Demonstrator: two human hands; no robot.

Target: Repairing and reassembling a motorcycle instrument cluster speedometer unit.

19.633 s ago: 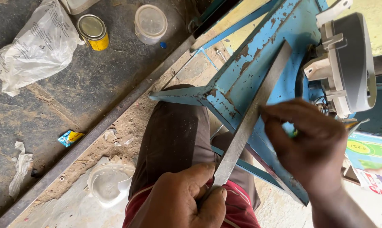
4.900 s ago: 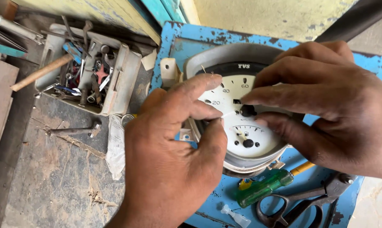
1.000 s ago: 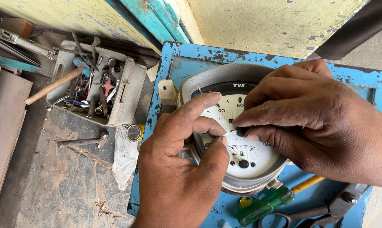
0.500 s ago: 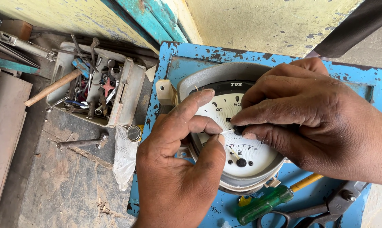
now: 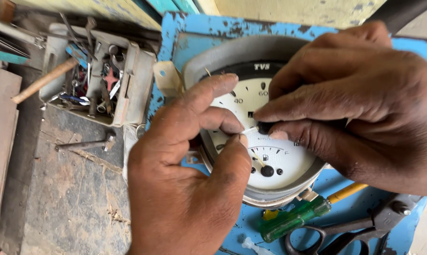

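The blue worktop, its paint chipped, fills the centre and right of the frame and carries a round speedometer cluster with a grey housing and a white dial, lying face up in the middle of the view. The main risk, as a judgement, sits with the thin white needle: both hands press in on it from either side, and a sideways pull or a slip of a fingertip could bend or snap it, or scratch the printed dial beneath. The cluster also looks unclamped, so a hard push could make it slide toward the green-handled screwdriver and the black-handled scissors lying just below it at the lower right. The right hand covers the upper right of the dial, its thumb and forefinger closed together on the small black hub at the dial's centre. The left hand comes up from the bottom centre, its thumb and curled middle finger nearly closed at the needle's tip, the forefinger stretched flat across the dial's upper left; whether it truly pinches the needle cannot be told. At the upper left a grey tray of loose tools sits on the floor, with a wooden-handled tool poking out.
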